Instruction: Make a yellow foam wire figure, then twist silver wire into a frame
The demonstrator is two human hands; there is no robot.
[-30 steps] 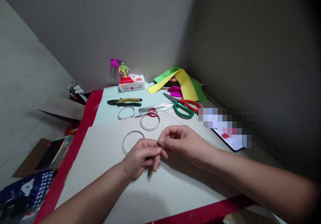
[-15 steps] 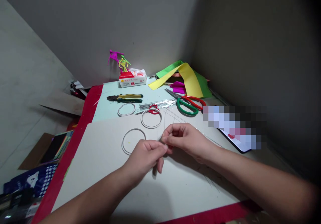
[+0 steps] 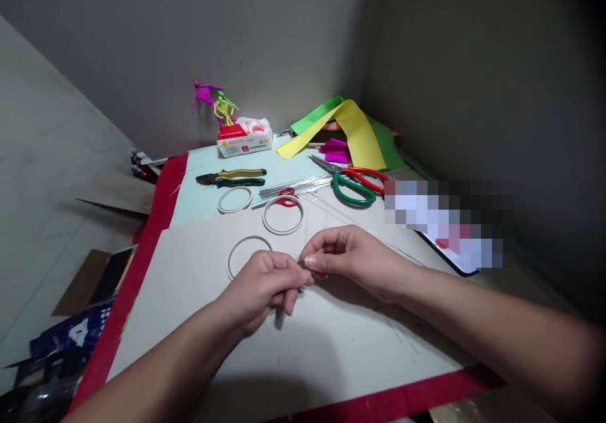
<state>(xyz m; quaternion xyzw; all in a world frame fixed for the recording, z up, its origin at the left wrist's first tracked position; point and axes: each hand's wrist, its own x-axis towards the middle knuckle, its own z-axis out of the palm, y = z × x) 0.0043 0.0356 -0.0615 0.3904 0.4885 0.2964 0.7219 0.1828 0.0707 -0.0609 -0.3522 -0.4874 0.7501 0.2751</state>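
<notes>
The thin wire (image 3: pixel 306 230) was the thing in both hands. It was silver, as fine as a hair and hard to see, and it bent up in a small loop just above the fingers. It was held a little above the grey card (image 3: pixel 331 347), near the middle of the card's far half. The left hand (image 3: pixel 265 287) was curled up tight, with its thumb and first finger pinching the wire. The right hand (image 3: pixel 353 259) pinched it too, fingertip to thumb, with its other fingers folded in. The two hands touched at the tips.

The grey card was flat, smooth and dull. One white ring (image 3: pixel 249 238) lay on it just left of the hands. A second round ring (image 3: pixel 265 218) lay at the card's far edge. A third ring (image 3: pixel 220 201) lay just past that edge on the pale green mat (image 3: pixel 199 202). Past the card's far edge also lay pliers (image 3: pixel 231 177) with yellow and green grips, a bunch of straight wires (image 3: pixel 293 187) and scissors (image 3: pixel 353 186) with green and red loops. Farther back were soft paper strips (image 3: pixel 360 139) in yellow and green and a white pack (image 3: pixel 243 139).

The near half of the card was bare. A red cloth (image 3: pixel 156 221) showed along the card's left and near edges. Grey walls stood close behind and to the right of the card.
</notes>
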